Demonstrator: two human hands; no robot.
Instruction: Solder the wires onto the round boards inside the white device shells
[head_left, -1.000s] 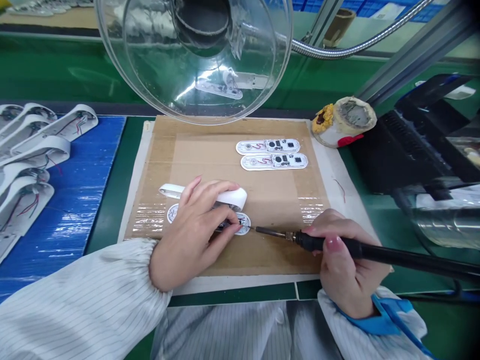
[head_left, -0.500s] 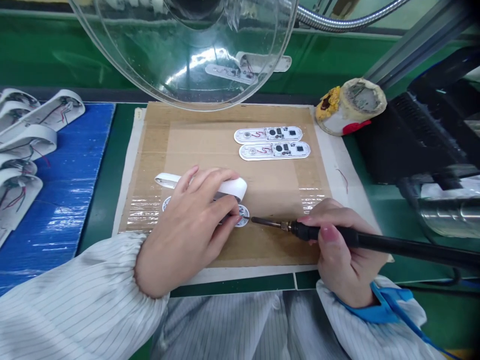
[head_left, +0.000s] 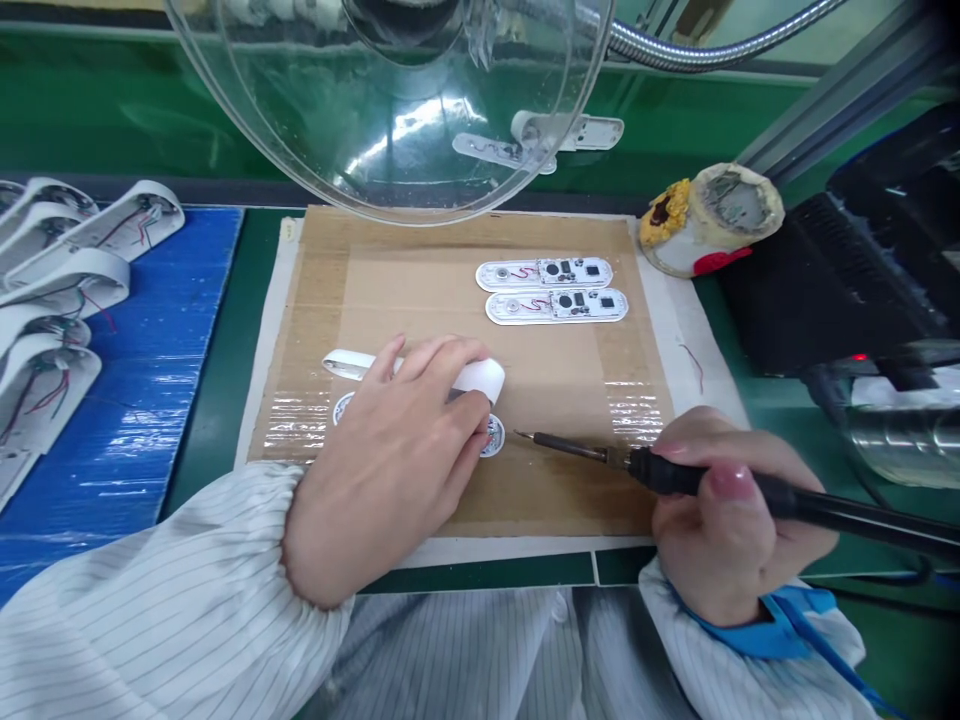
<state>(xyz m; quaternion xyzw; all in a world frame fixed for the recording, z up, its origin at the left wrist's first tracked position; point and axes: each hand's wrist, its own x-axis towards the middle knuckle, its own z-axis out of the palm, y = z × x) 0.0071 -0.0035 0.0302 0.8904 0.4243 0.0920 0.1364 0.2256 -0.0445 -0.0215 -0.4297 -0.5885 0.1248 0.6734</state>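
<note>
My left hand [head_left: 409,455] is closed over a white curved plastic casing [head_left: 480,378] on the cardboard. Its fingertips also press at a white round-ended circuit board [head_left: 493,437], mostly hidden under the hand. A soldering iron [head_left: 577,448] with a black handle is gripped in my right hand [head_left: 739,510]. The iron's thin tip points left, a short gap to the right of the board's end. Beyond the hands lie two white strips with circuit boards, one [head_left: 544,274] behind the other [head_left: 556,307].
The cardboard sheet [head_left: 405,280] lies on the green bench. Several white casings with wires [head_left: 45,390] rest on a blue board [head_left: 191,300] at left. A clear round shade [head_left: 390,190] hangs above. A stained pot [head_left: 739,215] and black equipment [head_left: 795,280] stand at right.
My right hand has drawn the soldering iron back to the right, so its tip has come away from the board. My left hand keeps its hold. The view has shifted slightly.
</note>
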